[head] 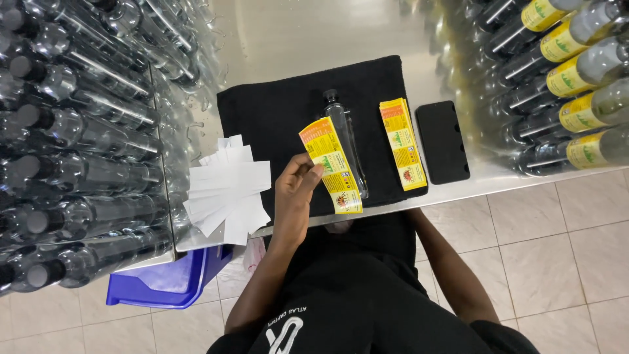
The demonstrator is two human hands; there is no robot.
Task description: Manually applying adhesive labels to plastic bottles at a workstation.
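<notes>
Yellow label (331, 166) | pinched by left hand (295, 190) over clear bottle (346, 141) on black cloth (282, 111) | right hand hidden under bench (295, 39), state unknown

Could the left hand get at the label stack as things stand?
Probably not at once. The left hand already pinches a yellow label over the bottle, and the label stack lies beyond that bottle on the black cloth. Nothing else blocks the way.
</notes>
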